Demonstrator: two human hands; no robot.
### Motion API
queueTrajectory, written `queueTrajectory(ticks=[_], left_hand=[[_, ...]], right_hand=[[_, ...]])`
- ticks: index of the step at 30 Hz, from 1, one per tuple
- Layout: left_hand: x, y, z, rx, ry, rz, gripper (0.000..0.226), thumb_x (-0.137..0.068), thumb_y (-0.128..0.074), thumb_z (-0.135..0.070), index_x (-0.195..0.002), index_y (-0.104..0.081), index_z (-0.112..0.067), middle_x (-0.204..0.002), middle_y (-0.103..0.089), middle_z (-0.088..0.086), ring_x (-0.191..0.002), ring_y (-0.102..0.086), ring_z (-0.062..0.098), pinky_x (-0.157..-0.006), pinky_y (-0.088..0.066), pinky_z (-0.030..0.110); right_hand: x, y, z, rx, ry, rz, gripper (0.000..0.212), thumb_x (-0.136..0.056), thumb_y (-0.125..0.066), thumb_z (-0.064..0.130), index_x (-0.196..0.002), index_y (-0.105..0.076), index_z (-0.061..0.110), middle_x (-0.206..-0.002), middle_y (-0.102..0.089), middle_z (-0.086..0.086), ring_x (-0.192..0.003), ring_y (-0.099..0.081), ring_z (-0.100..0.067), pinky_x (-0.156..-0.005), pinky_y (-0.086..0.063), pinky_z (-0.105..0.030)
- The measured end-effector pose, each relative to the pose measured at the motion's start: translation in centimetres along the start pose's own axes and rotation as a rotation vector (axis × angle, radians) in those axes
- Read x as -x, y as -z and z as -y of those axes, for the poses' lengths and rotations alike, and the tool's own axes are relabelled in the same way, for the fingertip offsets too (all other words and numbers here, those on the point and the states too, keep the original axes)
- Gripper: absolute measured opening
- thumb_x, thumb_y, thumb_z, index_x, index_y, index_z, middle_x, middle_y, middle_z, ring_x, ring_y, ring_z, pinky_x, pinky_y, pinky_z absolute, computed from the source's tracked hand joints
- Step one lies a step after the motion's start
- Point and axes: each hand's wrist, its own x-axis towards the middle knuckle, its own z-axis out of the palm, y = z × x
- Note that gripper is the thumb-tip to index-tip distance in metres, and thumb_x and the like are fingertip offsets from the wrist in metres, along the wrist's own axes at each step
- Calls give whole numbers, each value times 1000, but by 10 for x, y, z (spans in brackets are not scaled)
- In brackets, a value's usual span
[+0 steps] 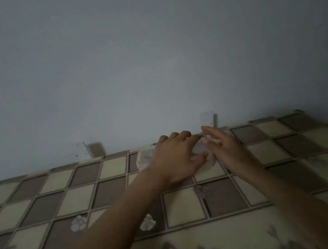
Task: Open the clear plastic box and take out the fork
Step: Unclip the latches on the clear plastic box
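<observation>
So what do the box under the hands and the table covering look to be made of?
The box looks like clear, slightly cloudy plastic: the checks show faintly through it. The table covering looks like printed cloth or vinyl, matte, with checks and flowers; blur leaves that open.

I see open checked cloth on the bench left and right of the clear plastic box. Behind it the wall blocks passage, where a small clear container stands just beside my right hand.

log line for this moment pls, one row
stage: opening | left hand: on top of clear plastic box | right hand: at box's right end | lid: cannot tell | fork: not visible | surface: checkered cloth
</observation>
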Motion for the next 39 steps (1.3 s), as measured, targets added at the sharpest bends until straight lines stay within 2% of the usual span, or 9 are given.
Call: queueTrajectory(ticks=[3,7,13,16,21,24,28,33,39], left_hand=[[-6,-10,-3,17,-6,-5,59,-91,-42,-60,-143,-49,-32,-138,-59,-2,-124,-56,26,-104,-41,49],[-6,-23,-5,102,46,3,59,-91,-42,-63,-142,-49,-34,-147,-53,-5,-133,-51,24,-113,-30,61],[-10,-32,-5,93,82,2,60,-89,-40,-67,-143,-46,-41,-154,-47,-6,-139,-45,26,-112,-31,58],[-10,-33,-7,58,94,-12,59,-88,-37,-68,-141,-47,-43,-150,-51,-7,-136,-49,27,-108,-33,56],[-9,-35,-8,43,106,-34,61,-87,-34,-70,-140,-50,-43,-146,-55,-8,-132,-52,28,-106,-34,57],[-8,-36,-7,31,101,-53,62,-88,-33,-70,-140,-51,-42,-146,-55,-8,-131,-52,29,-105,-35,56],[-8,-35,-8,35,104,-45,61,-89,-35,-69,-142,-50,-42,-147,-54,-7,-132,-51,30,-105,-34,56],[-9,-36,-9,18,109,-45,62,-89,-36,-69,-143,-48,-42,-147,-53,-7,-131,-51,30,-104,-33,57],[-8,-38,-10,12,115,-50,63,-88,-33,-70,-141,-49,-40,-144,-56,-6,-127,-54,31,-102,-34,58]], right_hand=[[-2,-2,-6,12,-17,-55,36,-98,-61,20,-134,-61,16,-127,-66,3,-114,-60,-5,-95,-51,-30],[-2,-2,-18,-6,-56,-80,30,-96,-61,13,-126,-66,13,-119,-71,0,-105,-66,-9,-84,-50,-16],[-6,-3,-32,20,-77,-140,16,-90,-68,18,-105,-73,16,-101,-73,-1,-91,-70,-15,-82,-57,-35],[-7,-4,-33,-8,-123,-166,9,-86,-70,25,-90,-72,17,-86,-75,-1,-82,-71,-16,-75,-58,-36],[-6,-4,-32,71,-155,-179,39,-77,-61,49,-65,-62,12,-54,-59,7,-53,-54,-7,-50,-40,-22],[-7,-3,-32,28,-184,-92,37,-78,-58,50,-55,-60,22,-42,-50,10,-41,-43,-2,-44,-33,-24],[-12,-2,-34,-100,-261,-40,39,-81,-60,43,-47,-60,22,-39,-46,7,-37,-40,-6,-51,-31,-28],[-13,0,-35,-219,-299,17,45,-87,-62,35,-45,-58,22,-40,-44,8,-34,-37,-5,-42,-27,-20],[-14,0,-32,-280,-329,12,39,-79,-64,37,-45,-54,19,-43,-42,4,-35,-35,-7,-38,-27,-19]])
